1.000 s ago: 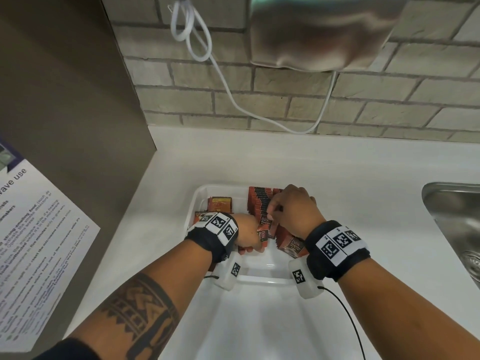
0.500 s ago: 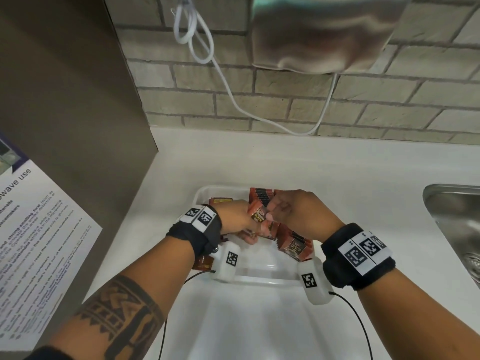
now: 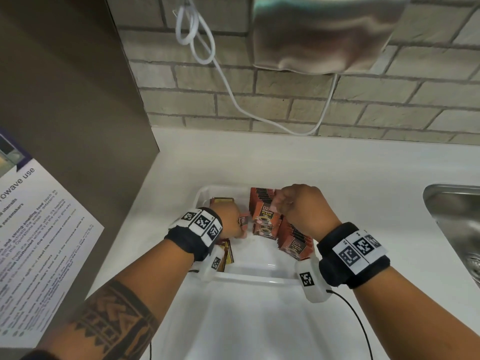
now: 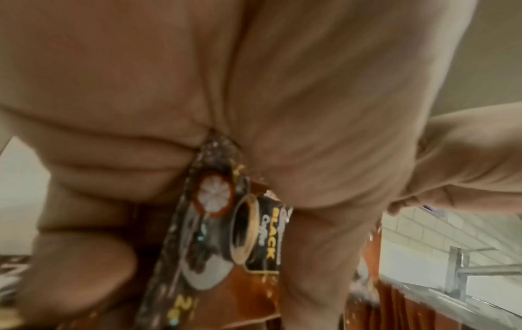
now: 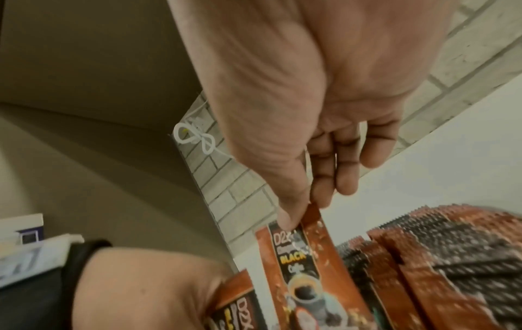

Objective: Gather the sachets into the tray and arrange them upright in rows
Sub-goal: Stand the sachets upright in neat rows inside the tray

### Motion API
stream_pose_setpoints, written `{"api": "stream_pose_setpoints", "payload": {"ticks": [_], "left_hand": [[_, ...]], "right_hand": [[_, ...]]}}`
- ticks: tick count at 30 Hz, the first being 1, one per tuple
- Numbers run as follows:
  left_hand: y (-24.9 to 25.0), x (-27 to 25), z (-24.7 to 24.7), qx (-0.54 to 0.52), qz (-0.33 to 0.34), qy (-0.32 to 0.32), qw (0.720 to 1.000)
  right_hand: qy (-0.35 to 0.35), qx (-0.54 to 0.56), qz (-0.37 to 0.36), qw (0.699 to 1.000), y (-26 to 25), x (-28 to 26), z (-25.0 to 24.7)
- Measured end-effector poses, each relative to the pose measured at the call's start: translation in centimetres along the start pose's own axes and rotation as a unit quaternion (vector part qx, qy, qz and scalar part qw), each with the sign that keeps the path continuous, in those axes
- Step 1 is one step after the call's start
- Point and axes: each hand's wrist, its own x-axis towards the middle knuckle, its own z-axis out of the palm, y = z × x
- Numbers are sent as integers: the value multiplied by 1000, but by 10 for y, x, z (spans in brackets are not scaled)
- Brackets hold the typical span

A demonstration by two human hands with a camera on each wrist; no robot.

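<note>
Right grip [image 3: 298,209]: thumb and forefinger pinch the top edge of one orange-brown sachet [image 5: 305,252], labelled "BLACK", held upright; the remaining fingers [image 5: 347,169] curl loosely behind it, as the right wrist view shows. Left grip [image 3: 231,222]: fingers and thumb are folded round a few held sachets [image 4: 223,223], which run through the palm, as the left wrist view shows; in the head view only a small dark corner of these shows at the 3 o'clock side of the hand.

Both hands work inside a clear plastic tray [image 3: 249,275] that stands on a white desk [image 3: 363,178]. Upright sachets form a far row [image 3: 262,196] at the tray's 12 o'clock side and a near row [image 3: 294,242] at its 4 o'clock side, both along the tray's right half; the pinched sachet stands between these two rows, touching the front of the far row. Two loose packets lie apart from the rows: one flat packet [image 3: 222,201] at the tray's 10 o'clock corner, and one yellow-and-brown packet [image 3: 226,253] at 8 o'clock, partly hidden by the left wrist.

Surroundings: a brick wall [image 3: 259,100] at 12 o'clock carries a metal wall unit [image 3: 324,35] and a looped white cable [image 3: 197,35]; a steel sink [image 3: 454,224] lies at 3 o'clock; a brown panel with a printed notice [image 3: 33,229] stands at 9 o'clock. Each wrist bears a black band with coded markers.
</note>
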Motion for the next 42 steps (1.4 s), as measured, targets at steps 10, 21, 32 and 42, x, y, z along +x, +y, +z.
{"api": "stream_pose_setpoints", "payload": {"ticks": [10,21,32,42], "left_hand": [[29,12,15,-99,22,-132,986],[42,18,17,-89,-6,-153,984],[36,17,7,-127,5,-157,979],[33,11,-2,-169,7,-167,971]], "right_hand": [[-35,-133,45,989,1,-1,25],[-60,-131,56,988,3,3,26],[-19,-67,39,997,10,5,16],[-28,-24,-5,999,8,-7,7]]}}
